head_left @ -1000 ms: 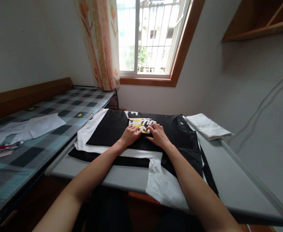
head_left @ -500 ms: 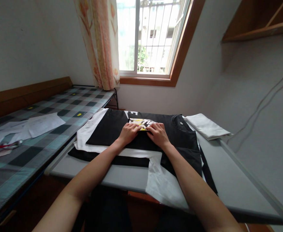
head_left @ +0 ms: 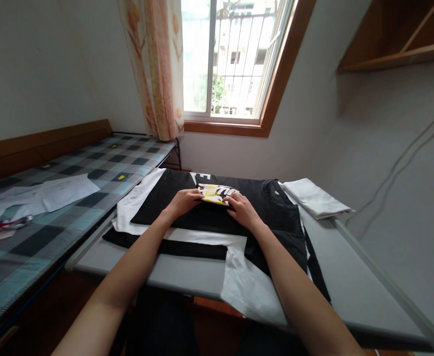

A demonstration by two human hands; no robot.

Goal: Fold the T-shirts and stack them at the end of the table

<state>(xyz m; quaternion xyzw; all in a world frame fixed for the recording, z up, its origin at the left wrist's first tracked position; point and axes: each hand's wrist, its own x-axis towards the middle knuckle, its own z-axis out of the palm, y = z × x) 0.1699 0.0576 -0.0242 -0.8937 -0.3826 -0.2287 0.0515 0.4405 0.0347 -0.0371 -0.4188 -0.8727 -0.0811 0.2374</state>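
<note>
A small folded bundle of cloth [head_left: 214, 193] with a white, yellow and black print lies on a black shirt [head_left: 157, 200], which is spread over white and black garments on a grey table [head_left: 198, 272]. At the bundle's left end is my left hand [head_left: 184, 201], its fingers closed on the edge. My right hand [head_left: 242, 207] has its bent fingers on the bundle's right front part, pinching it. Part of the bundle's right end is hidden by those fingers. A white sleeve [head_left: 250, 287] hangs over the table's front edge.
A folded white cloth [head_left: 315, 198] lies at the table's right back. To the left is a bed with a checked cover [head_left: 86, 217], bearing papers [head_left: 64, 190] and red-handled scissors [head_left: 1, 225]. Behind are a curtain [head_left: 165, 74] and a barred window.
My left hand has moved left to the bundle's end, and more of the print shows between the hands. My right hand has shifted slightly. The view has tilted a little.
</note>
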